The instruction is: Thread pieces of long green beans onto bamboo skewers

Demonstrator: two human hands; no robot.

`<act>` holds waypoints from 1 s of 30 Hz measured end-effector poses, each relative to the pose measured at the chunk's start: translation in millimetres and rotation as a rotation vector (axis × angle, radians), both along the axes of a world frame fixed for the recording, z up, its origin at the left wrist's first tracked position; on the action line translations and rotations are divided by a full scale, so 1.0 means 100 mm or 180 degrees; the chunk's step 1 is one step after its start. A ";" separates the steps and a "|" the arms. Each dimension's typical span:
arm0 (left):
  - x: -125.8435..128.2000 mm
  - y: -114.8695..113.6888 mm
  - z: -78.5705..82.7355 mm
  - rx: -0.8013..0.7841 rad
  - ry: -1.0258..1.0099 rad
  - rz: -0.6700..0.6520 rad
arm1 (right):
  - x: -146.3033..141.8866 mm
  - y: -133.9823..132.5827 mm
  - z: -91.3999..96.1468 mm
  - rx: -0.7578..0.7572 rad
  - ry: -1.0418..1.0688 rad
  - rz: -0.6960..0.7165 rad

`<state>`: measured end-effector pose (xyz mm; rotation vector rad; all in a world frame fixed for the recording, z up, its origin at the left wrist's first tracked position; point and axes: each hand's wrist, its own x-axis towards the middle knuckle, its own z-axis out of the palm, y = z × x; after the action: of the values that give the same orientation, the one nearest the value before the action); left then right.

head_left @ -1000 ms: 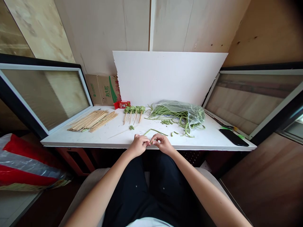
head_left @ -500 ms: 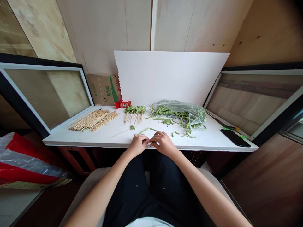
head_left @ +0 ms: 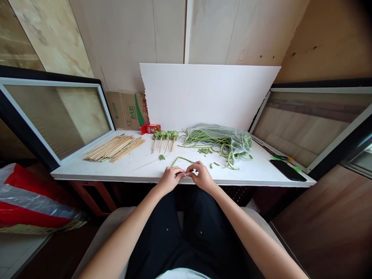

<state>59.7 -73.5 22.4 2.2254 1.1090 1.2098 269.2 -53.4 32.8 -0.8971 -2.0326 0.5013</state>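
At the table's front edge, my left hand (head_left: 171,178) and my right hand (head_left: 201,174) meet with fingertips pinched together. Both grip a long green bean (head_left: 183,158), whose bent free length lies on the white table just beyond my fingers; the gripped part is mostly hidden. Left of it is a small bunch of cut bean pieces (head_left: 162,157), with a single thin skewer (head_left: 147,164) nearby. Farther back lie bean skewers (head_left: 165,135) with green pieces threaded on their ends. More short bean pieces (head_left: 205,150) are scattered ahead of my right hand.
Bare bamboo skewers (head_left: 112,148) are piled at left. An open plastic bag of long beans (head_left: 217,135) lies at back right. A black phone (head_left: 287,170) and scissors (head_left: 270,150) are at right. Behind stand a cardboard box (head_left: 124,110) and a white board (head_left: 209,97).
My fingertips have drawn closer together around the bean, and my right fingers are more bent. The free part of the bean has shifted slightly on the table.
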 end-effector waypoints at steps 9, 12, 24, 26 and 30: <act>0.04 0.01 -0.08 -0.0232 -0.0352 -0.0092 | -0.04 -0.02 -0.03 -0.0213 0.0184 0.0133; 0.05 0.02 -0.10 -0.0269 -0.0489 -0.0154 | -0.02 0.01 -0.05 -0.0441 0.0319 0.0332; -0.15 0.06 0.02 -0.0378 -0.0344 -0.0099 | 0.49 0.38 0.04 -0.0324 0.0138 -0.0127; -0.15 0.06 0.03 -0.0349 -0.0382 -0.0119 | 0.70 0.49 0.02 0.0155 -0.0248 -0.0869; -0.09 0.03 0.03 -0.0325 -0.0295 -0.0093 | 1.06 0.64 -0.12 0.0429 -0.0898 -0.2048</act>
<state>50.5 -70.4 24.9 2.0811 1.0742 1.2037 375.3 10.7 21.2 -1.5168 -1.8436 -0.1221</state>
